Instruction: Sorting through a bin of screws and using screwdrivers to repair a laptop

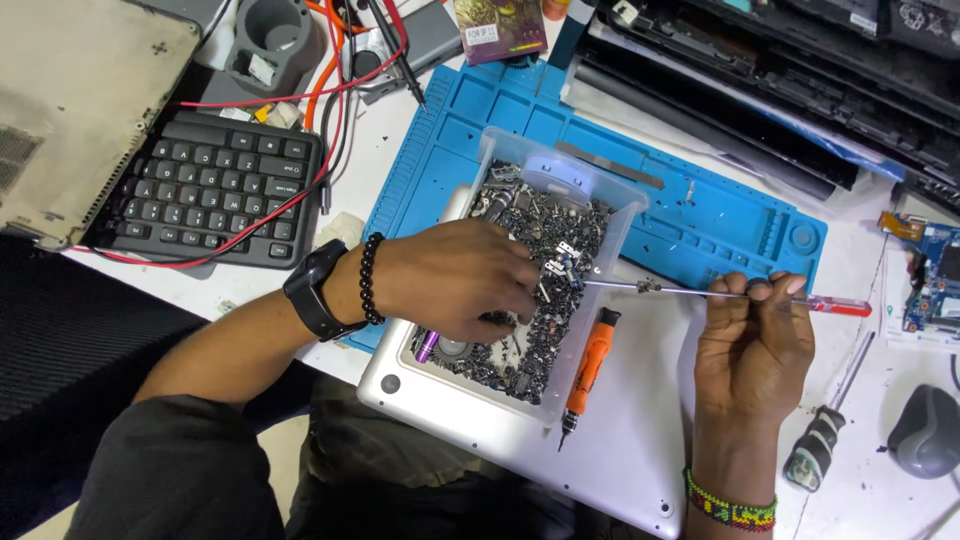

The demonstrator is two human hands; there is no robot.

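Head view, looking down on a cluttered counter (pixel 880 490). The left hand (pixel 455 280) reaches into a clear plastic tray (pixel 610 260) heaped with small screws (pixel 540 345) and metal parts; its fingers are curled down into the pile, and whether they pinch anything cannot be told. A black watch (pixel 315 290) and a dark bead bracelet (pixel 368 278) sit on that wrist. The right hand (pixel 755 345), well right of the tray, grips a thin screwdriver (pixel 700 292) between thumb and fingertips; the red handle end points right, and the shaft runs left to the tray, its tip among the screws just beside the left fingers. A coloured bead band (pixel 730 510) circles the right wrist. The tray rests on a silver laptop base (pixel 620 440), which lies partly over a blue work mat (pixel 720 230). An orange driver (pixel 588 368) lies on the laptop base, touching the tray's right wall. Near right: a black-handled screwdriver (pixel 830 430) and a grey mouse (pixel 925 430). Far left: a black keyboard (pixel 210 190) crossed by red wires (pixel 300 95). Far right: a stack of dark laptop shells (pixel 760 80).
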